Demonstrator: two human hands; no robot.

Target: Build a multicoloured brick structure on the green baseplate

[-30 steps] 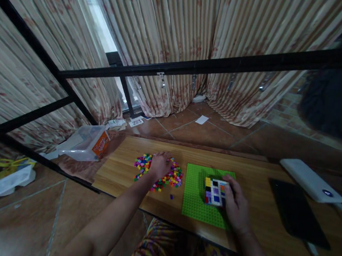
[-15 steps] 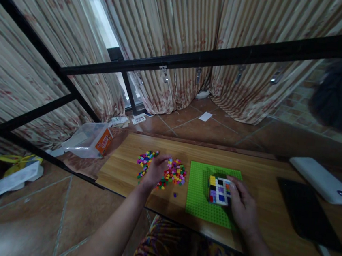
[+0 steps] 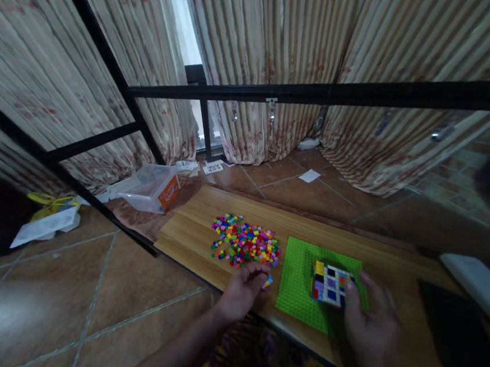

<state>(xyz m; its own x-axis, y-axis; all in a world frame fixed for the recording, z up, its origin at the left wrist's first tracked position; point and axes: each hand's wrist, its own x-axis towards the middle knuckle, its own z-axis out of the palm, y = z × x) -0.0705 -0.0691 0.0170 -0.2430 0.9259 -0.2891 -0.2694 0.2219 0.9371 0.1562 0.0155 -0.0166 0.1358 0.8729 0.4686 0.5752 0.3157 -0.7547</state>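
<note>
My left hand [image 3: 243, 291] is closed in a pinch at the near edge of a loose pile of small toy building bricks [image 3: 245, 243]. Small light blue and pink bricks [image 3: 268, 281] show at its fingertips. A block built of many-coloured bricks [image 3: 331, 285], with a white grid on top and yellow at one corner, sits on the green baseplate [image 3: 294, 302]. Just right of that block is my right hand [image 3: 371, 322], slightly blurred, thumb and fingers apart. Whether a fingertip still touches the block's right edge I cannot tell.
The wooden table [image 3: 188, 224] also bears a black flat tablet-like thing [image 3: 453, 328] and a white device [image 3: 479, 287] at the right. On the tiled floor stand a clear plastic box [image 3: 150, 188] and white trays [image 3: 48, 227]. A black metal rail [image 3: 307, 92] crosses beyond the table.
My left hand has come from over the brick pile toward the table's near edge and closed at small bricks there. My right hand has loosened from the built block. The view has shifted left.
</note>
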